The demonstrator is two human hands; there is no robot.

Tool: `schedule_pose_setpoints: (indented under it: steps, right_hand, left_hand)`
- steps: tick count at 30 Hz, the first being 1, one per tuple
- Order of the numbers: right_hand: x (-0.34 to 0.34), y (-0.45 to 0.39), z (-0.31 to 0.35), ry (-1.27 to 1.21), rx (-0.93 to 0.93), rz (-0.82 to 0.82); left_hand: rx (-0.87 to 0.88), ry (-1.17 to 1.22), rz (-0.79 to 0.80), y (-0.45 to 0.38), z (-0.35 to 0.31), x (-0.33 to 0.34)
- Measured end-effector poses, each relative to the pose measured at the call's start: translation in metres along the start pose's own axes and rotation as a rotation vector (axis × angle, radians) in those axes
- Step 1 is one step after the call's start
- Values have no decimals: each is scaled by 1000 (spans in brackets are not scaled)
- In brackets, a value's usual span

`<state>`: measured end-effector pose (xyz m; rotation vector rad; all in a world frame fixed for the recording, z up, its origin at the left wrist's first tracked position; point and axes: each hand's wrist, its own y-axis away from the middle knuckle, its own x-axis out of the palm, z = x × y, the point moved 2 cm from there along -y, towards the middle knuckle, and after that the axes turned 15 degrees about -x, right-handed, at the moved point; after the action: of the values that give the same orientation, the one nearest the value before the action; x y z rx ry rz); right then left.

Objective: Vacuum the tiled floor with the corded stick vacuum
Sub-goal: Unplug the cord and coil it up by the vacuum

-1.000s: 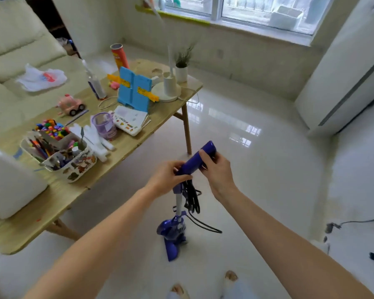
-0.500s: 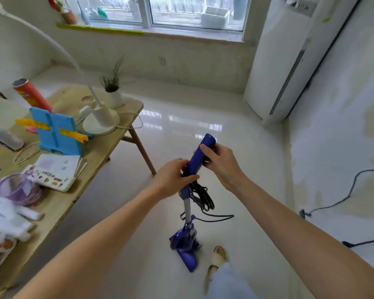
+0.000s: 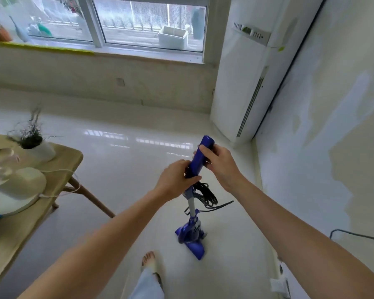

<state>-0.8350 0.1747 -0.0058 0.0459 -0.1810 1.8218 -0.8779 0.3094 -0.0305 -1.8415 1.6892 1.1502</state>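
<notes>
Head view, current state. I hold the blue plastic corded stick vacuum [image 3: 194, 190] upright with both hands on its handle. My left hand [image 3: 176, 180] is wrapped round the lower part of the handle, fingers curled and gripping it. My right hand [image 3: 219, 164] grips the upper part, just below the rounded top end, with the thumb lying across the front.

Location of the unit: the blue floor head [image 3: 193, 248] rests on the glossy white tiled floor [image 3: 127, 152], between the wooden bench [image 3: 37, 212] on my left and the patched wall on my right. My bare foot [image 3: 149, 258] is near the floor head, slightly to its left.

Cord status: the black power cord [image 3: 206, 195] hangs in a coiled bundle on the shaft just under my left hand, with one loose end sticking out to the right. I judge that it is not yet unwound or plugged in, so cleaning has not begun.

Hazards from this state:
- Loose loops may slip off the shaft and drop near my foot, causing a trip or a snag under the floor head.
- A separate dark cable [image 3: 354, 234] lies by the right wall; sweeping over it could drag or catch it.
- The bench's angled wooden leg [image 3: 91, 197] stands close to the sweep path. A knock could shake the white potted plant [image 3: 36, 145] at the bench's far corner.
</notes>
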Motion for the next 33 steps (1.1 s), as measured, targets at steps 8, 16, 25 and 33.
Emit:
schedule_pose_setpoints:
  steps: [8,16,25,33]
  right_hand:
    - [-49,-141,-3,8,-46,-236]
    - [-110,-266,8,-2,-73,-471]
    - [-223,-393,2,40,-82,-549]
    - [-316,-490,3,41,-7,-506]
  left_hand:
    - [155,1,103,-169,-64,-7]
    - [336,-44,167,-314,-148,-15]
    - [420,-113,142,-448,-251,24]
    - [382,-67,192,-547,-334,65]
